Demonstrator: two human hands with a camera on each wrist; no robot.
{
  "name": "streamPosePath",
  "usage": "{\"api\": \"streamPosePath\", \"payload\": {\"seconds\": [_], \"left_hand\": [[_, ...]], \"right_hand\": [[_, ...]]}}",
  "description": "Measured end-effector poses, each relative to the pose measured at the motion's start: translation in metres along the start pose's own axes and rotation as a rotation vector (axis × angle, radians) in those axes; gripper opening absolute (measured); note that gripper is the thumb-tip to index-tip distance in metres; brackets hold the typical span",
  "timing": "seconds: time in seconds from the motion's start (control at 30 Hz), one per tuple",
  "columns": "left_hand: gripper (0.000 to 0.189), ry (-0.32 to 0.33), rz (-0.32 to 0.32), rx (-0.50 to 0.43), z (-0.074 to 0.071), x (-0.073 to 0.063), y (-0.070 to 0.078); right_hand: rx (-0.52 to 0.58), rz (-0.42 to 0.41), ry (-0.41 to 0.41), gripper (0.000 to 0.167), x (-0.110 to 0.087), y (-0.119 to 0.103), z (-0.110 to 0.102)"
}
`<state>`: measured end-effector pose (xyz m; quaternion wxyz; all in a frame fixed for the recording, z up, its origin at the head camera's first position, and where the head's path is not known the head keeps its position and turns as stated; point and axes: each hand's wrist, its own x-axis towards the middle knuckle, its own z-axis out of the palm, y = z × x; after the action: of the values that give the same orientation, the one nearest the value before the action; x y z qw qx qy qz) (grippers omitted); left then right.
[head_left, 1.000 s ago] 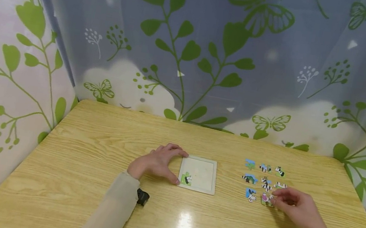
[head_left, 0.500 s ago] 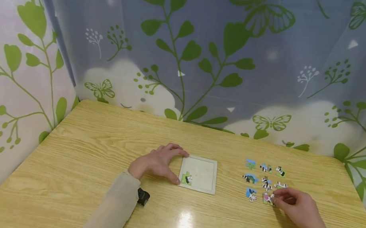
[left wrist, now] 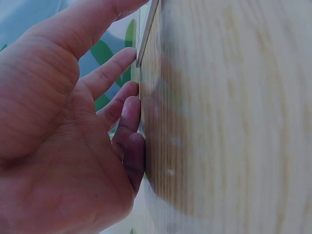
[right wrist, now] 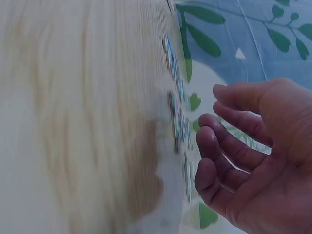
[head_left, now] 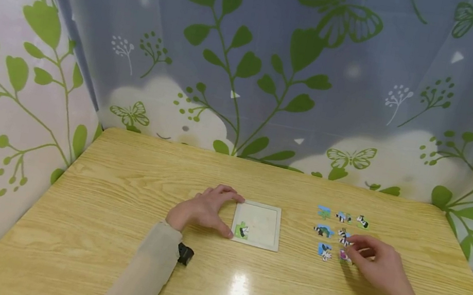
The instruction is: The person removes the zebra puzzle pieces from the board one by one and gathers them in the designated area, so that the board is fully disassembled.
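A shallow square puzzle tray (head_left: pixel 262 223) lies on the table, with one green panda-patterned jigsaw piece (head_left: pixel 242 230) in its near left corner. My left hand (head_left: pixel 205 209) rests at the tray's left side, thumb by the near corner and forefinger by the far one. In the left wrist view its fingers are spread and fairly straight. Over the loose jigsaw pieces hovers my right hand (head_left: pixel 379 264), its fingers loosely bent with nothing between them in the right wrist view. A pink-and-green jigsaw piece (head_left: pixel 344 256) lies partly hidden under its fingertips, near a zebra-striped piece (head_left: pixel 343 237).
Several more jigsaw pieces lie flat in rough rows right of the tray, among them a panda piece (head_left: pixel 362 222) and a blue-edged piece (head_left: pixel 324 252). A patterned curtain (head_left: pixel 250 66) borders the wooden table (head_left: pixel 144 163) at the back and sides.
My right hand has shifted slightly up and left, covering a white striped piece seen before. The pink-and-green piece turned a little under its fingers. My left hand and the tray stay put.
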<state>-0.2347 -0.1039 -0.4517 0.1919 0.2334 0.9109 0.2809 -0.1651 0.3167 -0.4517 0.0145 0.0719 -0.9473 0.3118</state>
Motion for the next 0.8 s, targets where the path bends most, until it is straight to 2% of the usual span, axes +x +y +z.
{"api": "streamPosePath", "payload": {"seconds": [0.3,0.7,0.8], "left_hand": [[0.085,0.008,-0.002,0.000,0.000,0.000,0.000],[0.085,0.009,-0.003,-0.010,0.000,0.002,-0.002],[0.084,0.007,-0.002,-0.012,0.001,0.002,-0.001]], "right_hand": [[0.068,-0.081,-0.012,0.024,0.008,-0.029,0.015],[0.136,-0.202,-0.065,0.022,0.024,-0.061,0.047],[0.149,-0.207,-0.081,0.021,0.028,-0.069,0.055]]}}
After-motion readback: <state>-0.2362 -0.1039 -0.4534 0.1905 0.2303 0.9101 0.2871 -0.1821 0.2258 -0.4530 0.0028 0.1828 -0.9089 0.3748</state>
